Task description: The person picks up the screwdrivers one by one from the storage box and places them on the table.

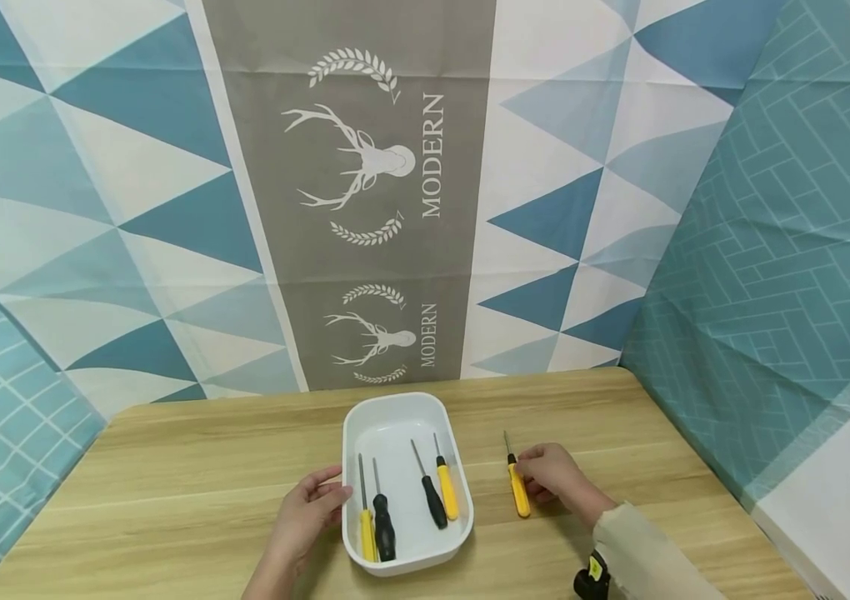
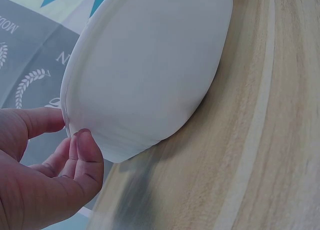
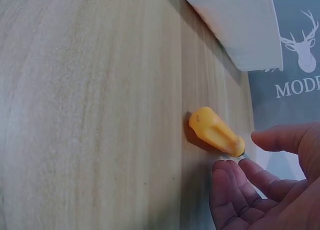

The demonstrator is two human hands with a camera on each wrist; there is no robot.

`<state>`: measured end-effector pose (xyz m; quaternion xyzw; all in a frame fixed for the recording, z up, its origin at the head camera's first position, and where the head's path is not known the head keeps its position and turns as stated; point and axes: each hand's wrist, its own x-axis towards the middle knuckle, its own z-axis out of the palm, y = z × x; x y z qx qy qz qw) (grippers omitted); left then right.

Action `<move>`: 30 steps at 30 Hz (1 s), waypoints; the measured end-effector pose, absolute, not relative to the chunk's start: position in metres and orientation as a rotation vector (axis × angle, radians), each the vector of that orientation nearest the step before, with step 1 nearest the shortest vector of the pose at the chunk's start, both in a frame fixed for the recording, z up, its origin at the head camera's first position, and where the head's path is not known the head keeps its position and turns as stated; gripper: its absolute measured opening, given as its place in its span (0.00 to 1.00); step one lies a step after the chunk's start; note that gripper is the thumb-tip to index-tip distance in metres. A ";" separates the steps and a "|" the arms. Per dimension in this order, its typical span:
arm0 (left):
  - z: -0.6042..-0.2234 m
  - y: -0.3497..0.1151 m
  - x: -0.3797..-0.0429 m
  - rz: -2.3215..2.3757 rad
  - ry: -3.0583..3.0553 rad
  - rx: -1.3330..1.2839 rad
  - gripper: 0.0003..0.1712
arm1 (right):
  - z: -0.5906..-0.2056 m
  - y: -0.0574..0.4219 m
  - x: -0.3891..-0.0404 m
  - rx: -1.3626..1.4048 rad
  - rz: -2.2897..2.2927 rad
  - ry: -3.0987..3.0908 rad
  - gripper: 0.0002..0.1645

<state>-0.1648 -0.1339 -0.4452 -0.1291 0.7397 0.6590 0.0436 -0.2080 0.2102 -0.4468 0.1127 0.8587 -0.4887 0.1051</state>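
Note:
My left hand [image 1: 308, 512] pinches the left rim of a white tray [image 1: 406, 575], thumb over the edge and fingers against the outer wall. Inside lie a yellow-handled screwdriver [image 1: 367, 533] and a black-handled one [image 1: 383, 529] at the left, with another black-handled screwdriver [image 1: 434, 502] and a shorter yellow-handled one [image 1: 447, 490] at the right. Outside, on the table to the right, lies one more yellow-handled screwdriver [image 1: 518, 494]. My right hand [image 1: 554, 471] is at the shaft end of its handle [image 3: 212, 130], thumb and fingertips on either side with a small gap.
The wooden table [image 1: 207, 492] extends to both sides of the tray. A patterned cloth wall [image 1: 365, 250] stands along its back edge, and a teal cloth [image 1: 777, 292] hangs at the right. By my right sleeve [image 1: 642, 542] is a small black-and-yellow object [image 1: 592, 577].

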 end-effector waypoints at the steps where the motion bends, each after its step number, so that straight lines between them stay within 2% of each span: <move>1: -0.445 -0.134 -0.165 2.019 2.260 -0.394 0.28 | -0.446 0.211 -0.208 0.330 -1.443 2.530 0.19; 30: -0.444 -0.132 -0.164 2.050 2.248 -0.385 0.28 | -0.419 0.203 -0.199 0.322 -1.501 2.495 0.19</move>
